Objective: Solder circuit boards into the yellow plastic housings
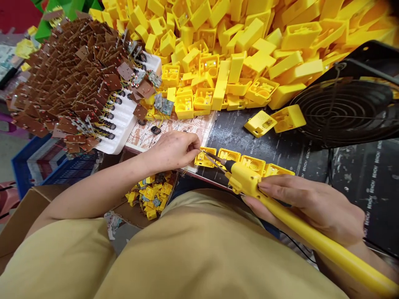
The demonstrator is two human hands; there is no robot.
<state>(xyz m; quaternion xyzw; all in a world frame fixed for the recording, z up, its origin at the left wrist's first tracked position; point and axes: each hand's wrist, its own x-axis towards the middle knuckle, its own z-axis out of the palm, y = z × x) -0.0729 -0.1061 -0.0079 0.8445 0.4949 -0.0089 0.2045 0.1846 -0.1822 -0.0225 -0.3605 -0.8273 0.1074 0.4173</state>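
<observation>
My right hand (pixel 311 203) is wrapped round a yellow soldering gun (pixel 245 176), a pistol-shaped tool with a long handle. Its thin metal tip reaches into the leftmost yellow plastic casing (pixel 209 160) at the table edge. Beside that casing my left hand (pixel 177 149) is closed in a pinch; what the fingertips hold is too small to make out. More open casings (pixel 253 165) stand in a row to the right, partly behind the gun. Their insides show small fittings and round grilles.
A big heap of yellow casings (pixel 224 79) covers the back. Brown circuit boards (pixel 77 79) with wires are piled on white foam (pixel 120 128) at left. A black fan (pixel 339 108) stands at right. A cardboard box (pixel 134 211) with finished-looking yellow pieces (pixel 152 193) sits below the table.
</observation>
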